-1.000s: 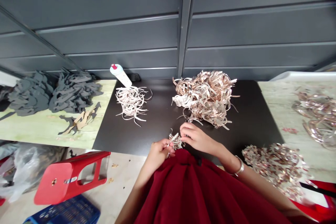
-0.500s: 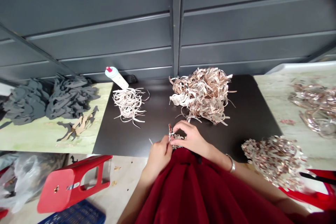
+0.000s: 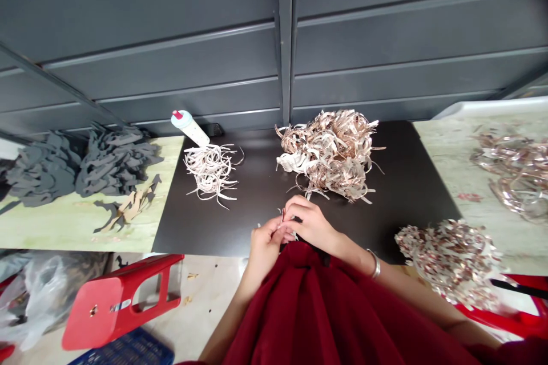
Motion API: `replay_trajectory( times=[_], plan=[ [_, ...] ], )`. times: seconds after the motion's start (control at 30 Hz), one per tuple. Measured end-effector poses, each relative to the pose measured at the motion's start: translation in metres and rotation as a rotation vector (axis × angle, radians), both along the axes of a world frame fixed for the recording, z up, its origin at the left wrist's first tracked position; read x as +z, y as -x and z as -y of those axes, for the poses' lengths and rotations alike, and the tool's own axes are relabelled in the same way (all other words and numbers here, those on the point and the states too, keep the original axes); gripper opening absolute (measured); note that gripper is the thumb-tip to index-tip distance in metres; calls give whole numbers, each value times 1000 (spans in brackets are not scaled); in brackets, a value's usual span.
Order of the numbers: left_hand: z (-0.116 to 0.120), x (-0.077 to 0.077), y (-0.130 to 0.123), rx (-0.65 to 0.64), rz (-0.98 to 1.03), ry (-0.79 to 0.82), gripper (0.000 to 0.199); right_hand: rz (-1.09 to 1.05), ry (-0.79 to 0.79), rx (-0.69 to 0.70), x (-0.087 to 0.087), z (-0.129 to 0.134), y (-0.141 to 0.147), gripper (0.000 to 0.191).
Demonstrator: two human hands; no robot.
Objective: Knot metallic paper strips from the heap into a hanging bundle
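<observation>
The lone view looks forward and steeply down from the wearer's head, above and behind the grip, where left hand [image 3: 264, 240] and right hand [image 3: 311, 223] meet at a strip [image 3: 282, 215]. From mid-range, it takes in the mat [image 3: 257, 188] around the grip, panels [image 3: 184, 5] beyond, and a stool [image 3: 96, 311] left and below.

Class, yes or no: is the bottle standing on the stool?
No, the bottle is beside the pale strips, far from the stool.
</observation>
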State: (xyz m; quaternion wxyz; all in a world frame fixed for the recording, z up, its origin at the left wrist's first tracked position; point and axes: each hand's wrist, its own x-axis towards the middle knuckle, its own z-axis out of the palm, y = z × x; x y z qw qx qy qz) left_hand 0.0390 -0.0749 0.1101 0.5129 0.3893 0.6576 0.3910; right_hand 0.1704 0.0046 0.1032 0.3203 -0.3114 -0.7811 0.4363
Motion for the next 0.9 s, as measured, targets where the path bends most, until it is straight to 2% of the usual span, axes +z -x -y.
replay_trajectory(
  times=[0.13, 0.23, 0.4, 0.47, 0.6, 0.67, 0.8, 0.9],
  plan=[
    [3, -4, -3, 107, 210, 46, 41, -127, 148, -48, 2, -3, -5, 19],
    [8, -6, -1, 161, 295, 72, 50, -129, 160, -57, -1, -4, -12, 18],
    [11, -5, 7, 130, 300, 97, 43, -89, 162, -65, -5, -6, -20, 16],
    [10, -1, 10, 95, 226, 83, 39, -67, 159, -39, -2, -6, -20, 13],
    [4, 8, 10, -3, -237, -8, 26, -28, 79, 46, 8, -4, -16, 7],
    [2, 11, 8, -25, -382, -50, 23, -27, 52, 40, 12, -3, -14, 9],
    [3, 14, 7, -1, -415, -113, 21, -33, 168, 4, 10, -5, -19, 15],
    [7, 12, 17, 86, -444, -129, 20, -81, 335, -84, -4, -20, -33, 10]
  ],
)
